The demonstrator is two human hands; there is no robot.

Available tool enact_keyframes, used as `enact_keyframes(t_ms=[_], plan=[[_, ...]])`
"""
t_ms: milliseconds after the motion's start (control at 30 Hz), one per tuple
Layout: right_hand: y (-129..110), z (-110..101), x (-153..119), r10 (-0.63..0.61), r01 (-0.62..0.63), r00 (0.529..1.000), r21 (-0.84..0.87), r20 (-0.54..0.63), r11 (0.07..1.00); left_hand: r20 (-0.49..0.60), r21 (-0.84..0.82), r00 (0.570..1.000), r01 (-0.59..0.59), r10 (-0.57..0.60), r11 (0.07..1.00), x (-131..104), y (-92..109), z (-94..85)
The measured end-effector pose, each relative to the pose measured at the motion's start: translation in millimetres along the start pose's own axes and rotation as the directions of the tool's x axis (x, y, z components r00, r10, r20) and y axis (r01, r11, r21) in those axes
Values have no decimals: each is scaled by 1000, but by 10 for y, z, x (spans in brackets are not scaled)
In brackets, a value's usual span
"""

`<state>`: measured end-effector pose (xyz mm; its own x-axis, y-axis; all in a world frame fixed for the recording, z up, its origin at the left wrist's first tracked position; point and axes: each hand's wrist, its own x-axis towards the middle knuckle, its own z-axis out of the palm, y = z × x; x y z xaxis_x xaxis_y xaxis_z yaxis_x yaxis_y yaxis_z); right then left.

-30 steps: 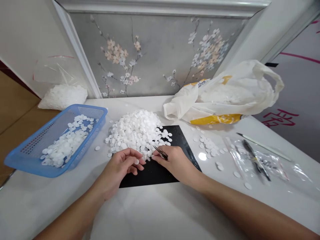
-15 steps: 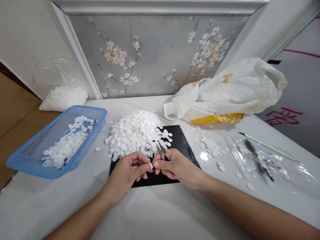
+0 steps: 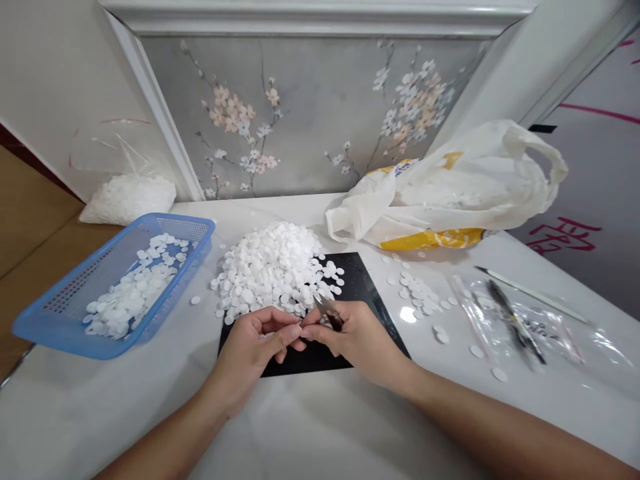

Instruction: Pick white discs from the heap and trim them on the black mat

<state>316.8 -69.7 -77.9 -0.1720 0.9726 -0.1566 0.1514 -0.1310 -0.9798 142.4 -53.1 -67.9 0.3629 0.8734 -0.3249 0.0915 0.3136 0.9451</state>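
Pinching what looks like a white disc [image 3: 300, 327] (mostly hidden by fingertips), the left hand [image 3: 257, 343] meets the right hand [image 3: 367, 340], which grips a pointed metal tool [image 3: 330, 315], above the black mat [image 3: 325, 360]. A heap of discs [image 3: 273, 263] lies just beyond, partly on the mat; others sit in the blue basket [image 3: 37, 327].
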Motion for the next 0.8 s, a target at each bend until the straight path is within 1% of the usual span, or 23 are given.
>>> enact_keyframes(t_ms=[100, 167, 233, 300, 400, 467, 533, 633, 800], plan=[[4, 0, -10, -35, 34, 999, -76, -4, 997, 7, -17, 1000, 6, -6, 1000, 6, 2, -2], [13, -8, -4, -29, 29, 1000, -63, 4, 998, 15, -41, 999, 33, -32, 999, 9, 4, -5], [24, -20, 11, -1, 0, 1000, 12, 16, 1000, 11, -79, 998, 59, -59, 995, 8, 6, -8], [34, -37, 29, 42, -48, 998, 126, 48, 991, 3, -113, 997, 80, -80, 990, 6, 10, -11], [41, -66, 52, 90, -120, 989, 284, 114, 951, 9, -149, 994, 112, -112, 982, 8, 16, -21], [40, -85, 61, 102, -147, 984, 348, 143, 926, 31, -173, 991, 132, -129, 976, 14, 18, -29], [36, -100, 68, 107, -162, 981, 379, 163, 911, 50, -201, 990, 137, -130, 970, 20, 16, -36], [29, -108, 76, 113, -174, 978, 383, 177, 907, 47, -237, 991, 133, -126, 962, 21, 13, -44], [26, -101, 73, 150, -200, 977, 409, 153, 890, 34, -248, 993, 120, -115, 961, 4, 27, -34]])
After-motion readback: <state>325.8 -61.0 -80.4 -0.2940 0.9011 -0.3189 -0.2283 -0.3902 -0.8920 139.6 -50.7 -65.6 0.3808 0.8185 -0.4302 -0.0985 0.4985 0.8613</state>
